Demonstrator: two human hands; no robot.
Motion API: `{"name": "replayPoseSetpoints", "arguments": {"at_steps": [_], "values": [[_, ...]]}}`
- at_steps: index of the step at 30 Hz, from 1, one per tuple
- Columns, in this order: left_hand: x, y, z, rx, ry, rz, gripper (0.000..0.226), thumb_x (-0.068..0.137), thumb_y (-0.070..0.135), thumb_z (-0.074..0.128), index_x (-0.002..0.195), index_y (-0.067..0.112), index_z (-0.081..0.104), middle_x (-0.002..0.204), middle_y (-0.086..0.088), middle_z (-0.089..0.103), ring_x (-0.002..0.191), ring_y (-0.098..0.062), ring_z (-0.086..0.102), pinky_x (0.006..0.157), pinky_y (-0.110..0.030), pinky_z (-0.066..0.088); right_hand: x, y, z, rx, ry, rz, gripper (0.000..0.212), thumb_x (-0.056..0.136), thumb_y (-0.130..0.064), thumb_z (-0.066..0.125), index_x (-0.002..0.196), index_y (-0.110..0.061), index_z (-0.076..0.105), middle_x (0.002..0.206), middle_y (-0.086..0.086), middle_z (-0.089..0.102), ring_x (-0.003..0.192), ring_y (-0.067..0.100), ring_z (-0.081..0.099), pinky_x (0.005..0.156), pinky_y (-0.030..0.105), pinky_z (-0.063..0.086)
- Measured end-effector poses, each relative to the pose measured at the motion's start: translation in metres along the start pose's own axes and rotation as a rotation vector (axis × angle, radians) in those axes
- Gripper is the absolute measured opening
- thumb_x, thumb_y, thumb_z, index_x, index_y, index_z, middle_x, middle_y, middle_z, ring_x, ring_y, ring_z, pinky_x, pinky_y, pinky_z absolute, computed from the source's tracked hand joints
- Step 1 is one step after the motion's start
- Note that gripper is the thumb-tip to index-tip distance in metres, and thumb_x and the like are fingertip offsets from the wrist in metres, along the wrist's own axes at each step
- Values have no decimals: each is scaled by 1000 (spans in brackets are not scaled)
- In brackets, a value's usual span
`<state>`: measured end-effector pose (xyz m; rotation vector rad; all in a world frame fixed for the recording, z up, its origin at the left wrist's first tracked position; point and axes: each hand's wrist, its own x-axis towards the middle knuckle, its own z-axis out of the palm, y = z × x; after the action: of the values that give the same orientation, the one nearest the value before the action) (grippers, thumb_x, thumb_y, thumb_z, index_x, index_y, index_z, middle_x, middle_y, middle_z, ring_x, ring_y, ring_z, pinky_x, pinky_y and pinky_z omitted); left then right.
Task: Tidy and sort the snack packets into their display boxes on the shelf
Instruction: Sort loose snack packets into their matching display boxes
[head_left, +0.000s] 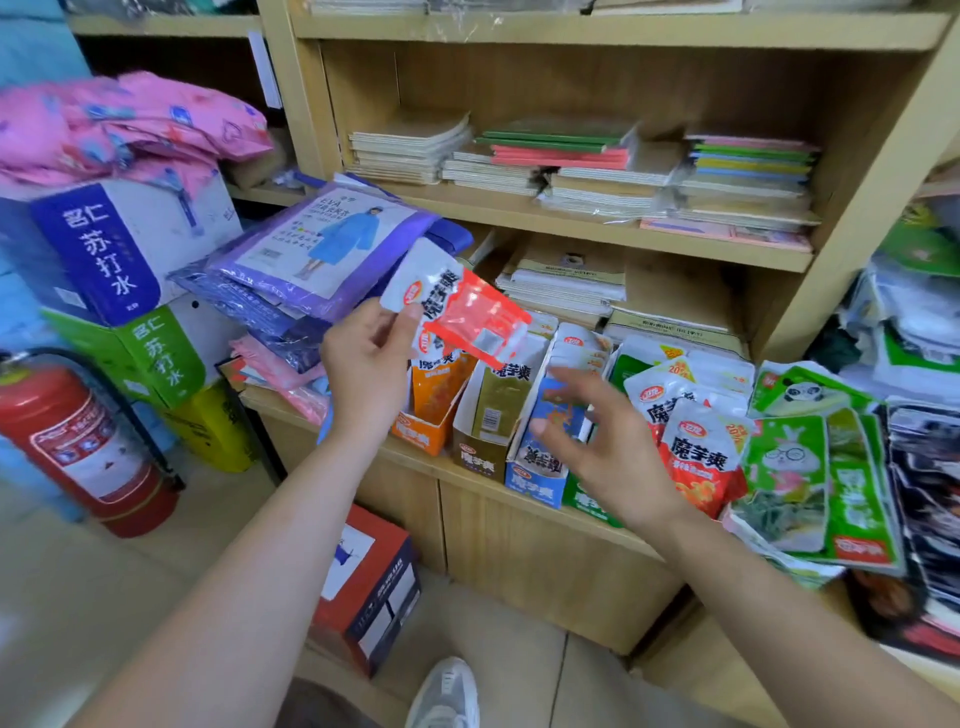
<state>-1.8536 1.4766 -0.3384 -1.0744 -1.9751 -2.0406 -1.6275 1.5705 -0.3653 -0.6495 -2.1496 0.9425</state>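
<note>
My left hand (366, 364) pinches a red and white snack packet (457, 306) and holds it up above the orange display box (426, 434). To the right of that box stand a gold box (480, 441), a blue box (540, 467) and a green box (592, 504) in a row on the wooden shelf ledge (467, 473). My right hand (597, 441) hovers with fingers spread in front of the blue box, holding nothing. Loose red packets (701, 447) and green packets (810, 467) lie piled to the right.
Stacks of notebooks (571, 161) fill the shelves above. Purple raincoat packs (322, 249) lean at the left of the ledge. A red fire extinguisher (88, 447), stacked cartons (104, 249) and a red-and-navy box (369, 582) stand on the floor. My shoe (447, 696) shows below.
</note>
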Motion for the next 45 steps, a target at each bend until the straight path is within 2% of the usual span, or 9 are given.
{"name": "replayPoseSetpoints", "arguments": {"at_steps": [8,13,16,20,27,33,36,40,45], "values": [[-38,49,42,-159,-376,50,25,87,34,71,77,11,68,68,-6,71,63,-14,62,62,-45,52,2,-19,-61,-109,80,-38,85,69,-64,78,143,-37,44,131,-27,49,127,1,46,106,32,41],[-63,71,73,-165,-496,111,27,89,22,76,66,27,64,67,-3,68,61,-4,57,58,-25,43,-8,-3,-95,-174,49,20,24,73,-32,87,80,-26,65,59,-16,67,50,0,58,50,16,41],[-71,75,90,-221,-588,62,35,87,15,78,95,47,70,91,18,73,86,4,64,72,-15,51,-13,14,-111,8,90,132,17,78,-22,84,84,-13,71,68,1,74,61,16,71,57,31,56],[-75,71,110,-79,-719,-110,72,85,25,81,147,31,45,127,11,66,114,-2,62,91,-25,52,-21,31,-128,282,115,214,21,83,-9,77,103,-5,71,94,7,78,86,27,75,78,42,62],[-57,52,101,416,-1367,32,54,75,32,88,123,41,66,119,28,64,115,11,54,99,-19,44,-29,41,-153,376,261,253,13,90,-6,70,101,-12,69,83,-8,77,73,8,73,60,17,54],[-61,30,119,424,-868,110,23,89,31,75,67,30,67,55,16,57,53,-4,51,55,-28,36,-32,46,-167,402,345,326,6,91,-11,69,96,-14,72,79,-6,76,67,10,71,61,22,54],[-68,28,131,442,-588,131,11,84,29,79,90,32,71,76,15,67,66,-9,61,59,-28,43,-35,44,-163,310,336,273,7,89,-15,73,92,-8,74,77,9,73,63,15,65,60,29,53],[-78,27,143,455,-565,170,29,80,21,81,105,22,68,95,8,57,83,-16,62,70,-26,40,-34,44,-146,190,299,207,4,87,-12,75,90,-10,76,71,-10,73,59,2,63,55,16,49],[-80,33,149,337,-553,166,44,84,20,74,126,24,62,114,9,60,106,-13,60,84,-35,55,-33,63,-126,-192,215,206,21,83,-22,80,67,-27,68,68,-3,65,59,13,58,58,31,48]]}}
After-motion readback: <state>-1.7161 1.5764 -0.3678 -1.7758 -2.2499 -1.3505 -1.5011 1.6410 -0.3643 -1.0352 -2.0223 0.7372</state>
